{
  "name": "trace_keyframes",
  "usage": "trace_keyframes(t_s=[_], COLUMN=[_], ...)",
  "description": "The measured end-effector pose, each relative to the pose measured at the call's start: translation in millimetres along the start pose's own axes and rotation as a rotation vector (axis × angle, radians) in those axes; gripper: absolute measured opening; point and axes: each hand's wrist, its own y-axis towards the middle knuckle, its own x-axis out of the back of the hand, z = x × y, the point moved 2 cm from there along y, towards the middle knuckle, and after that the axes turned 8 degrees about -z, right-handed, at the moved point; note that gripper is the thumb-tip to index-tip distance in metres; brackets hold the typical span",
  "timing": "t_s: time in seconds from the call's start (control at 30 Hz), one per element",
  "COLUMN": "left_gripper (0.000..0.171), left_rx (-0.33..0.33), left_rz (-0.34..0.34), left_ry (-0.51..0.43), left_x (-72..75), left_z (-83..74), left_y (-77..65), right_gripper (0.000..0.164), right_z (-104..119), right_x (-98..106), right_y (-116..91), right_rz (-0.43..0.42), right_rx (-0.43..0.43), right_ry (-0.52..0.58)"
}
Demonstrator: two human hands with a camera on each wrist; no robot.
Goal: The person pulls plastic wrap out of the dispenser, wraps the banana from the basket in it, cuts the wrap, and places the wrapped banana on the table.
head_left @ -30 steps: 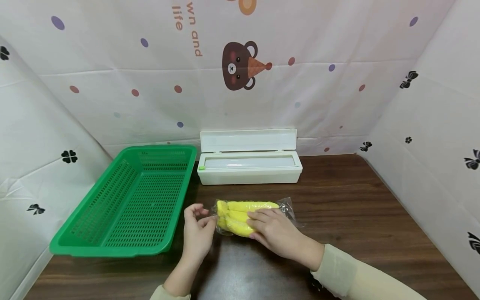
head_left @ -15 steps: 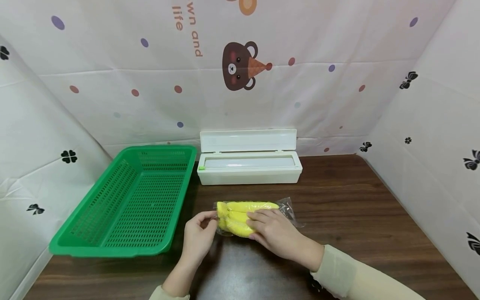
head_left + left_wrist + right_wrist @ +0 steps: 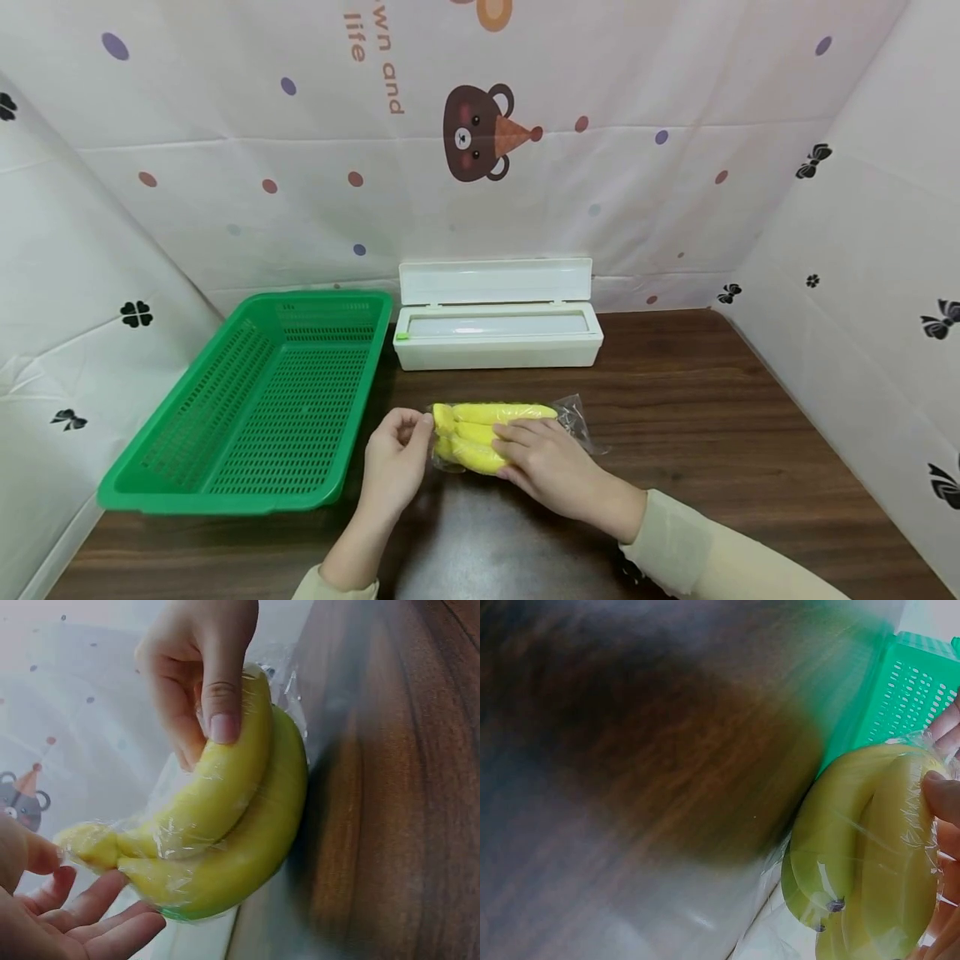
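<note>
A bunch of yellow bananas (image 3: pixel 472 437) lies on the table, wrapped in clear cling film (image 3: pixel 169 859). Loose film (image 3: pixel 576 421) sticks out crumpled past the right end. My right hand (image 3: pixel 551 467) grips the bananas from the right; in the left wrist view its thumb (image 3: pixel 223 712) presses on one banana while the fingers bend behind it. My left hand (image 3: pixel 393 462) is at the stem end. There its thumb and forefinger pinch the film edge by the stem (image 3: pixel 90 844), and the other fingers are spread loosely below.
A green perforated basket (image 3: pixel 352 417) stands to the left, close to my left hand. Behind the bananas is a white cling film dispenser box (image 3: pixel 498 354) with its lid (image 3: pixel 495 282) raised. Patterned cloth (image 3: pixel 637 208) surrounds the brown wooden table (image 3: pixel 712 417).
My left hand's fingers have shifted slightly along the film at the stem end, the thumb rising a little. The right hand and the bananas have stayed in place.
</note>
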Motion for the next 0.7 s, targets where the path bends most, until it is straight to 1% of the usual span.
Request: trace_keyframes(t_s=[0.13,0.2,0.23,0.37,0.4,0.47,0.57,0.63,0.7], left_gripper=[0.014,0.012,0.014,0.034,0.036,0.033,0.027,0.029,0.034], left_rx=[-0.091,-0.113,-0.124,-0.193,-0.211,-0.241,-0.256,-0.266,-0.297], left_rz=[-0.005,-0.005,-0.004,-0.006,-0.007,-0.016,-0.025,-0.021,-0.008], left_ry=[0.055,0.064,0.065,0.082,0.09,0.109,0.112,0.1,0.09], left_x=[-0.9,-1.6,-2.1,-3.5,-3.7,-4.2,-4.5,-4.6,-4.5], left_z=[-3.0,-3.7,-3.8,-4.4,-4.6,-5.0,-4.4,-2.9,-0.8], left_y=[-1.7,-2.4,-2.6,-3.0,-3.0,-2.9,-3.9,-5.5,-7.7], right_gripper=[0.034,0.035,0.035,0.035,0.035,0.035,0.035,0.034,0.034], right_z=[0.5,0.5,0.5,0.5,0.6,0.7,0.9,1.0,0.9], right_x=[0.8,1.4,1.6,1.9,1.9,1.9,1.9,2.0,2.0], right_y=[0.1,0.0,0.2,0.6,0.5,0.3,-0.2,-0.2,-0.1], right_rz=[0.006,0.005,0.006,0.007,0.008,0.011,0.01,0.004,-0.002], right_rx=[-0.006,-0.007,-0.008,-0.009,-0.011,-0.014,-0.019,-0.02,-0.021], right_ry=[0.003,0.006,0.008,0.012,0.014,0.015,0.017,0.017,0.018])
